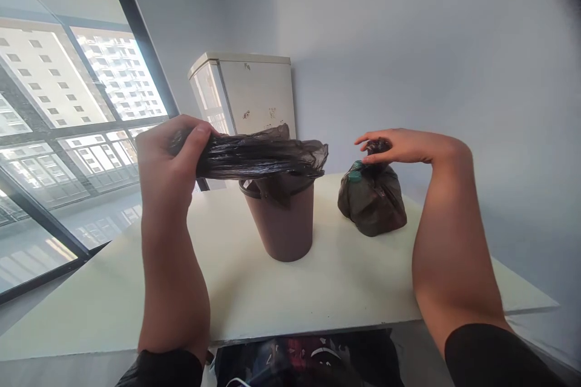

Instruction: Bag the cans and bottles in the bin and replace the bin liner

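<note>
My left hand [175, 148] is closed around one end of a thin black garbage bag [263, 156]. Gathered in long folds, the bag stretches sideways over a brownish trash can [288, 221], its loose end hanging over the can's rim. To the right, a filled, dark garbage bag [374, 202] rests on the table, with something green showing near its top. My right hand [394, 146] has the bunched neck of this filled bag between thumb and fingers, in a loose grip with some fingertips apart.
The pale table [254, 296] has its near edge close to my body. Behind it stands a worn white refrigerator [256, 94] against the grey wall [408, 42]. A large dark-framed window [59, 121] is on the left.
</note>
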Available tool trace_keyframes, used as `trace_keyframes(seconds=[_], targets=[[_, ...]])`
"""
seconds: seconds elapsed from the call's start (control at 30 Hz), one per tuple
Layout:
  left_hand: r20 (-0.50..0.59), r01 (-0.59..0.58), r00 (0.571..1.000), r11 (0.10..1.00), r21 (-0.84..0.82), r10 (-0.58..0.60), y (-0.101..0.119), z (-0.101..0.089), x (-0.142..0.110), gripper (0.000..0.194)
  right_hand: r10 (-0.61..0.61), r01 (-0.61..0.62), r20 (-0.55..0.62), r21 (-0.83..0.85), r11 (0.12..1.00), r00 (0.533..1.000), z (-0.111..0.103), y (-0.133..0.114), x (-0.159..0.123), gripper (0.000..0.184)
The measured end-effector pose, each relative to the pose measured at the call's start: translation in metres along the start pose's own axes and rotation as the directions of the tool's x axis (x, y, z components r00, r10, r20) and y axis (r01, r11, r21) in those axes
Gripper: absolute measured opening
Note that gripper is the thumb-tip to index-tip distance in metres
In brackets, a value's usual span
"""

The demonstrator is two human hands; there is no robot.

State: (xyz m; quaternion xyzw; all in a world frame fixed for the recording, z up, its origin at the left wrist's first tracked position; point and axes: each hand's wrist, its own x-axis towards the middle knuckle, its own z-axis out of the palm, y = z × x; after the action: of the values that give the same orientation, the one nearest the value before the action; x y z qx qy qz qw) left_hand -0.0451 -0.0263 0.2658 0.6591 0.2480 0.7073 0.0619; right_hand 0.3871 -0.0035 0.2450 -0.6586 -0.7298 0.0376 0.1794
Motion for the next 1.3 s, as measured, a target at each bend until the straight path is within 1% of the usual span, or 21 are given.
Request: trace_keyframes(seconds=[0.07, 0.13, 0.2, 0.23, 0.27, 0.3, 0.37, 0.4, 0.43, 0.5, 0.53, 0.63, 0.7, 0.8, 0.87, 0.97, 1.03, 1.1, 1.17, 1.23, 1.3], targets=[[0.006, 0.031, 0.999, 0.999, 0.018, -0.031, -0.002, 0.0, 0.0, 0.015, -0.033, 0.031, 0.028, 0.073, 0.997, 0.999, -0.003, -0.008, -0.005, 0.083], [0.038, 0.046, 0.998, 0.999, 0.026, -0.047, -0.005, -0.001, 0.0, 0.013, -0.09, 0.087, 0.008, 0.149, 0.985, 0.996, -0.005, -0.018, -0.01, 0.088], [0.128, 0.049, 0.99, 0.999, 0.012, -0.05, -0.008, -0.004, 0.001, 0.007, -0.18, 0.189, -0.064, 0.195, 0.963, 0.982, -0.006, -0.031, -0.017, 0.084], [0.189, 0.053, 0.981, 0.999, -0.005, -0.051, -0.009, -0.005, 0.001, 0.014, -0.247, 0.272, -0.131, 0.225, 0.936, 0.96, -0.006, -0.04, -0.02, 0.078], [0.243, 0.056, 0.969, 0.998, -0.028, -0.048, -0.009, -0.006, 0.001, 0.025, -0.321, 0.372, -0.217, 0.265, 0.89, 0.922, -0.005, -0.051, -0.024, 0.069], [0.285, 0.059, 0.958, 0.997, -0.051, -0.042, -0.009, -0.005, 0.0, 0.034, -0.389, 0.481, -0.316, 0.312, 0.819, 0.866, -0.002, -0.063, -0.027, 0.06], [0.323, 0.061, 0.946, 0.994, -0.088, -0.03, -0.006, -0.001, -0.004, 0.037, -0.453, 0.655, -0.492, 0.403, 0.639, 0.744, 0.004, -0.091, -0.033, 0.048], [0.328, 0.06, 0.944, 0.993, -0.1, -0.024, -0.004, 0.002, -0.007, 0.032, -0.458, 0.695, -0.535, 0.429, 0.576, 0.71, 0.008, -0.105, -0.036, 0.049], [0.327, 0.057, 0.945, 0.993, -0.107, -0.019, -0.002, 0.007, -0.01, 0.025, -0.459, 0.706, -0.544, 0.444, 0.553, 0.702, 0.013, -0.119, -0.039, 0.053], [0.324, 0.063, 0.946, 0.991, -0.117, -0.022, 0.002, 0.019, -0.019, 0.015, -0.487, 0.704, -0.51, 0.463, 0.539, 0.709, 0.023, -0.143, -0.043, 0.06], [0.317, 0.07, 0.948, 0.989, -0.127, -0.027, 0.005, 0.025, -0.023, 0.015, -0.503, 0.698, -0.485, 0.475, 0.535, 0.716, 0.028, -0.153, -0.045, 0.058], [0.285, 0.095, 0.957, 0.983, -0.159, -0.046, 0.009, 0.04, -0.034, 0.026, -0.489, 0.676, -0.468, 0.538, 0.504, 0.736, 0.039, -0.169, -0.046, 0.029], [0.262, 0.115, 0.962, 0.981, -0.153, -0.072, 0.009, 0.044, -0.036, 0.037, -0.407, 0.649, -0.505, 0.581, 0.491, 0.761, 0.042, -0.171, -0.044, 0.024], [0.239, 0.152, 0.964, 0.979, -0.136, -0.116, 0.003, 0.042, -0.032, 0.048, -0.259, 0.62, -0.574, 0.625, 0.474, 0.777, 0.043, -0.164, -0.035, 0.029], [0.273, 0.174, 0.953, 0.975, -0.138, -0.131, -0.004, 0.038, -0.026, 0.048, -0.199, 0.607, -0.589, 0.654, 0.452, 0.783, 0.043, -0.158, -0.028, 0.031], [0.317, 0.181, 0.94, 0.972, -0.148, -0.127, -0.021, 0.032, -0.015, 0.039, -0.16, 0.586, -0.581, 0.687, 0.43, 0.798, 0.045, -0.153, -0.021, 0.033], [0.254, 0.154, 0.961, 0.975, -0.157, -0.111, -0.034, 0.031, -0.01, 0.033, -0.158, 0.577, -0.572, 0.693, 0.432, 0.805, 0.047, -0.152, -0.018, 0.034], [0.153, 0.119, 0.984, 0.981, -0.155, -0.095, -0.046, 0.032, -0.006, 0.028, -0.161, 0.572, -0.566, 0.693, 0.438, 0.809, 0.05, -0.154, -0.016, 0.033], [0.052, 0.073, 0.996, 0.988, -0.133, -0.067, -0.051, 0.036, -0.007, 0.023, -0.126, 0.576, -0.584, 0.701, 0.42, 0.802, 0.053, -0.156, -0.014, 0.033], [-0.038, 0.007, 0.999, 0.996, -0.094, -0.01, -0.045, 0.041, -0.013, 0.024, -0.059, 0.574, -0.6, 0.724, 0.382, 0.798, 0.055, -0.158, -0.011, 0.035], [-0.05, -0.057, 0.997, 0.996, -0.066, 0.054, -0.027, 0.047, -0.025, 0.029, -0.005, 0.557, -0.589, 0.761, 0.333, 0.808, 0.057, -0.159, -0.008, 0.037]])
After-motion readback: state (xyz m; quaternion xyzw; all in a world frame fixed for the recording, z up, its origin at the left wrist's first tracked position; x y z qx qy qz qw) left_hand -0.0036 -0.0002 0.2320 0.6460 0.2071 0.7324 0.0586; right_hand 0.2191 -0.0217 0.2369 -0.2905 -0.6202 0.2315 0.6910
